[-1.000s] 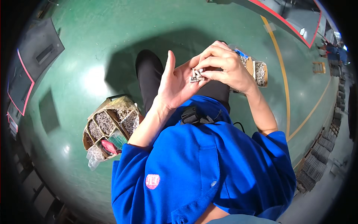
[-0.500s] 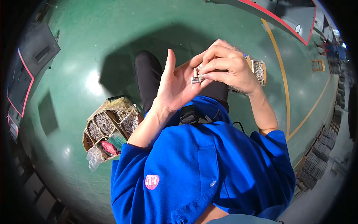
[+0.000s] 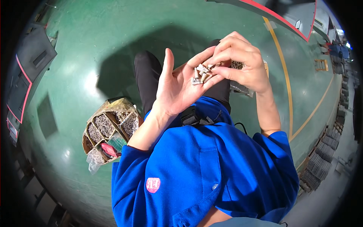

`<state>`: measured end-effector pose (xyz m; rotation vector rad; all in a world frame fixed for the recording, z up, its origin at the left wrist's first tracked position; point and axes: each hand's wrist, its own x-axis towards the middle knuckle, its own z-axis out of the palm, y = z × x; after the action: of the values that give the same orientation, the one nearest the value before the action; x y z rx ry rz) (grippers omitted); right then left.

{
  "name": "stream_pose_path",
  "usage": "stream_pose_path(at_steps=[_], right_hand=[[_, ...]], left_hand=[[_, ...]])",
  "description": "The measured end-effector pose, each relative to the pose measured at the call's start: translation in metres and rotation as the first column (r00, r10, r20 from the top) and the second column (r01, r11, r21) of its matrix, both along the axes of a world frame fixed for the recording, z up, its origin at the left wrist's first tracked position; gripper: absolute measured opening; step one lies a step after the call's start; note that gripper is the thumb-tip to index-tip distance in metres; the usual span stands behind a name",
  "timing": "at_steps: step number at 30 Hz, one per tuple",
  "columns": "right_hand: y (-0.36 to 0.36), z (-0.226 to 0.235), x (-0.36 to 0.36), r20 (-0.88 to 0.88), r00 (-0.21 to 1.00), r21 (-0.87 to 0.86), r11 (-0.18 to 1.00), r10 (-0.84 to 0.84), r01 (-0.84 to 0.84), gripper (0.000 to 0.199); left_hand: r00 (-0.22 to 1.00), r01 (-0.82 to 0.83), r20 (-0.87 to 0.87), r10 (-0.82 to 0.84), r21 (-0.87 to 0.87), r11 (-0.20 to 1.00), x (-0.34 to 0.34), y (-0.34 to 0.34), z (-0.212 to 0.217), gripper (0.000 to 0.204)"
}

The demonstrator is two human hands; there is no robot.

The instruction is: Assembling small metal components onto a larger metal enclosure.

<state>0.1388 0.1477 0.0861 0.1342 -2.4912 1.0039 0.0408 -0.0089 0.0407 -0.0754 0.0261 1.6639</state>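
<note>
My left hand (image 3: 176, 85) is palm up with its thumb raised and its fingers stretched out, bearing a small heap of short, pale metal pins (image 3: 204, 73) near the fingers. Some of these pins look cylindrical; their exact kind is too small to tell. Over the heap, my right hand (image 3: 244, 64) has thumb and forefinger pinched together at one of the pins (image 3: 211, 67). Its other fingers curl above the left fingertips and partly hide them.
At lower left on the green floor stands a divided cardboard box (image 3: 90, 123) of small metal parts, with a red packet (image 3: 109, 150) in it. Another container of small parts (image 3: 238, 65) sits behind my right hand. Grey red-edged panels (image 3: 43, 56) stand at left.
My right hand has lifted slightly up and to the right, uncovering more of the pins on my left palm. The left hand has shifted slightly left.
</note>
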Motion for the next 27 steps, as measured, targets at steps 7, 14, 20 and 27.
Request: stream_pose_path(at_steps=[7,14,20,27], right_hand=[[-0.036,0.002,-0.001,-0.155,0.983,0.478,0.878,0.096,-0.010,0.014],[-0.037,0.003,0.003,-0.013,1.000,0.787,0.616,0.027,-0.006,0.020],[-0.018,-0.002,0.006,-0.123,0.990,0.740,0.671,0.064,0.048,0.011],[0.105,0.060,-0.019,-0.274,0.939,-0.055,0.978,-0.207,0.199,0.009]], left_hand=[[1.000,-0.001,-0.003,0.001,-0.022,1.000,0.001,0.003,-0.002,0.078],[0.989,-0.013,-0.145,0.005,-0.052,0.999,0.007,0.026,0.011,0.067],[0.970,-0.041,-0.243,0.021,-0.080,0.996,0.011,0.045,0.008,0.056],[0.976,-0.093,-0.216,0.019,-0.338,0.937,-0.003,0.038,-0.015,0.022]])
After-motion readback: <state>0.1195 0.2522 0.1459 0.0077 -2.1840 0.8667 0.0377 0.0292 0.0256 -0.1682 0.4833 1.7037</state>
